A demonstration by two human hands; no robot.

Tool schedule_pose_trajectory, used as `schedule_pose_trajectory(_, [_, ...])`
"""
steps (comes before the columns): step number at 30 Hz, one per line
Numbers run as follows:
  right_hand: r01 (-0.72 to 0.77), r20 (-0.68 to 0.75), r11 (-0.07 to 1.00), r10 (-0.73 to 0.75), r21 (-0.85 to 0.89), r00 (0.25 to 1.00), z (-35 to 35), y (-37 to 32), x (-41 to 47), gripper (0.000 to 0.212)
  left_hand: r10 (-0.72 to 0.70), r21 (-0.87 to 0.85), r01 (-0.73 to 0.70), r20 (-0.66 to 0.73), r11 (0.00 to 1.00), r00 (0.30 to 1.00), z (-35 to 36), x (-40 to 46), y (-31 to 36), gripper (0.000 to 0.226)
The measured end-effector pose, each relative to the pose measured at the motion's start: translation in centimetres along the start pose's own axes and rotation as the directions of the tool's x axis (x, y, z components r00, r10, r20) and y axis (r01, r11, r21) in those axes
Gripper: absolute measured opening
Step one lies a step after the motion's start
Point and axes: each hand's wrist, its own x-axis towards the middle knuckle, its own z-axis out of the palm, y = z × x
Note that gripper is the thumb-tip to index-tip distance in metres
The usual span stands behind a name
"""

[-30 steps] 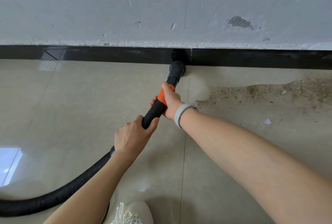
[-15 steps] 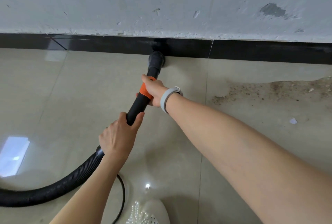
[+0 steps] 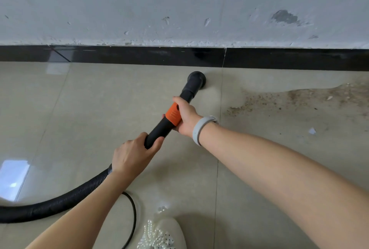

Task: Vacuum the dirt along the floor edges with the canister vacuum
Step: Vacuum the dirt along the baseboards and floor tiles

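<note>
Behind my left hand [image 3: 132,153] the ribbed hose [image 3: 60,201] runs away over the floor [image 3: 69,119]; this hand grips the black wand [image 3: 159,131] at its rear end. Ahead of it my right hand [image 3: 186,118] holds the wand at the orange collar [image 3: 173,116]. Beyond the right hand the round nozzle [image 3: 196,80] sits on the floor, just beside the black skirting [image 3: 119,55]. Right of this hand lies a wide patch of dirt [image 3: 299,99], not yet vacuumed. I judge the left stretch is done and the right part is left.
</note>
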Motion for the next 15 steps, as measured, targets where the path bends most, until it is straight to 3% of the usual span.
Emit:
schedule_pose_trajectory(5, [0.049, -0.042, 0.955, -0.038, 0.294, 0.998, -3.7, 0.5, -3.9, 0.020, 0.154, 0.120, -0.167, 0.110, 0.979, 0.982, -1.7, -0.7, 2.1, 0.042])
schedule_pose_trajectory(10, [0.086, -0.162, 0.961, -0.044, 0.265, 0.986, -5.5, 2.1, -6.5, 0.022, 0.268, 0.209, -0.304, 0.184, 0.930, 0.946, -2.9, -2.1, 2.6, 0.045])
schedule_pose_trajectory(15, [0.105, -0.246, 0.971, -0.050, 0.215, 0.968, -6.7, 4.7, -8.1, 0.031, 0.295, 0.174, -0.323, 0.171, 0.930, 0.940, -1.4, -5.3, 2.1, 0.042])
